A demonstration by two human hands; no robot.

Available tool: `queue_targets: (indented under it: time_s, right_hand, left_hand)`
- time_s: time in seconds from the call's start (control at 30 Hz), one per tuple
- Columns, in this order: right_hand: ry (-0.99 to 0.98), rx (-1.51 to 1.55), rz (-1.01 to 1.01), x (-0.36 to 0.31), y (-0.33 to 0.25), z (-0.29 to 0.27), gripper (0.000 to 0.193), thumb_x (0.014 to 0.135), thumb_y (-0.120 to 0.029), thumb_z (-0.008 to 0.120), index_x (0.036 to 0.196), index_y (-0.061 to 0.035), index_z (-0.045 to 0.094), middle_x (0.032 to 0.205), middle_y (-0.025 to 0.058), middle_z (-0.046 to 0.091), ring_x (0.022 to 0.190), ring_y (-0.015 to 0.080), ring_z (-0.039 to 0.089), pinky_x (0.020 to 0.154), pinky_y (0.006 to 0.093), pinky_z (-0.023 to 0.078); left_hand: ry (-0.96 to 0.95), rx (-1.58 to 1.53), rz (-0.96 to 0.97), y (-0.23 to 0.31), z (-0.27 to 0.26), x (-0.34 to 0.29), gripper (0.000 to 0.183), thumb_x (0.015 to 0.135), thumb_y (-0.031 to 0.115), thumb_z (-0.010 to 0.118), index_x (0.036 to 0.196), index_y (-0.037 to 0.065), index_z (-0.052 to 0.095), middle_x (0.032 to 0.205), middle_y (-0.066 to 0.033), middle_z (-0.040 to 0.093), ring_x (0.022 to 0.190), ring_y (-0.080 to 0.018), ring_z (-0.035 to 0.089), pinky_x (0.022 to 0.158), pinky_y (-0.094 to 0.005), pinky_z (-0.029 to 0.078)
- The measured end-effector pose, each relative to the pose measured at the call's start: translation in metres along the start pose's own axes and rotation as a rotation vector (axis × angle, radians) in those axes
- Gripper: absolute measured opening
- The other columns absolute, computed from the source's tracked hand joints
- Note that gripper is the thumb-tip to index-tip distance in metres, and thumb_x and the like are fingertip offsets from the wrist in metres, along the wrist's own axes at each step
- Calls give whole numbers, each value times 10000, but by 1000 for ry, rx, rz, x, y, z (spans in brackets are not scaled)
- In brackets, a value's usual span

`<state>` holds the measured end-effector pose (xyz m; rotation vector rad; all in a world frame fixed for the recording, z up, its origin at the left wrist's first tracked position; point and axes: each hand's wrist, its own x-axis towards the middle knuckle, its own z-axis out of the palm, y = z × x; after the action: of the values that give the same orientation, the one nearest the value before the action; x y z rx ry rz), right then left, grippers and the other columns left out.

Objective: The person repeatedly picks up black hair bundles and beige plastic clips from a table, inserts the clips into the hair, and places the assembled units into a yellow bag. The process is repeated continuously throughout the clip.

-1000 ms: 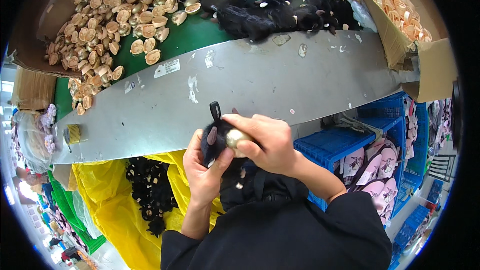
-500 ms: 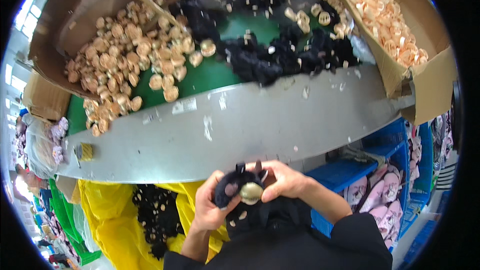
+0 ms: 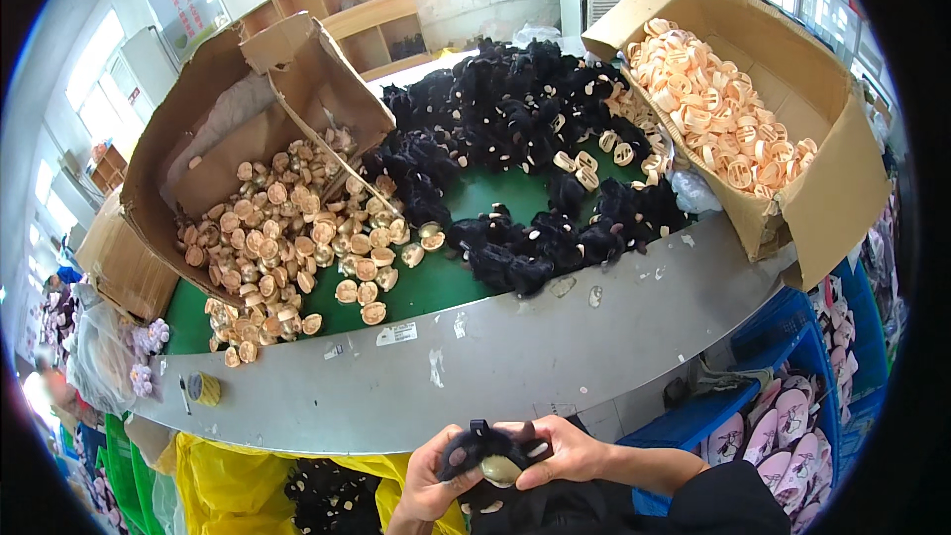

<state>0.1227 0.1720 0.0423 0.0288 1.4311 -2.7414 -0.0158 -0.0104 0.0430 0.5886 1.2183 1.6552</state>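
Your left hand [image 3: 433, 473] and right hand [image 3: 567, 451] clamp one black plush piece [image 3: 490, 440] between thumbs and fingers, in front of the table [image 3: 535, 372]. One gold shell [image 3: 500, 472] sits at the plush, between your thumbs. One yellow bag [image 3: 223, 485] lies lower left. On the table: one tape roll [image 3: 204, 388], one pen [image 3: 183, 394]. Beyond are two open cartons: left carton [image 3: 151, 213], gold half-shells [image 3: 267, 238]; right carton [image 3: 842, 198], peach rings [image 3: 728, 114]. Between them, black plush pieces [image 3: 495, 104] heap, uncountable.
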Motion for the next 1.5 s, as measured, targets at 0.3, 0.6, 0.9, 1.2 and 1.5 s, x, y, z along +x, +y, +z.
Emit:
queue_targets:
  time_s: [0.3,0.6,0.9,1.2,1.5]
  right_hand:
    - [277,-884,-696,-4,-6,12,427,745,-217,935,1005,9,681,1087,126,586,968,243,570,821,330,477]
    - [368,-1032,-805,-10,2,7,339,815,-209,875,984,-4,663,1031,131,648,784,240,686,678,326,580]
    - [382,-1089,-868,-11,4,3,299,834,-182,849,958,12,659,985,129,641,676,203,670,598,280,569]
    - [411,-1044,-893,-17,7,4,300,855,-188,833,961,30,656,948,139,653,676,214,673,583,284,564]
    - [302,-884,-842,-20,10,2,301,877,-161,803,1036,24,627,878,135,635,680,265,646,550,306,508]
  left_hand:
    - [-146,247,319,5,11,26,271,904,109,704,1132,-3,609,1246,-134,482,1194,-229,492,1037,-364,396]
    - [-203,210,389,2,19,31,456,826,189,816,1174,28,569,1221,-144,432,1204,-262,459,1166,-564,349]
    - [-180,351,427,7,25,35,455,799,207,844,1127,41,575,1153,-134,472,1161,-274,462,1144,-555,358]
    - [-141,581,490,9,30,34,453,795,262,863,1080,41,588,1091,-130,460,1102,-280,461,1101,-528,383]
    - [-36,871,636,23,41,32,406,705,260,900,859,30,603,994,-100,433,899,-259,444,782,-368,407]
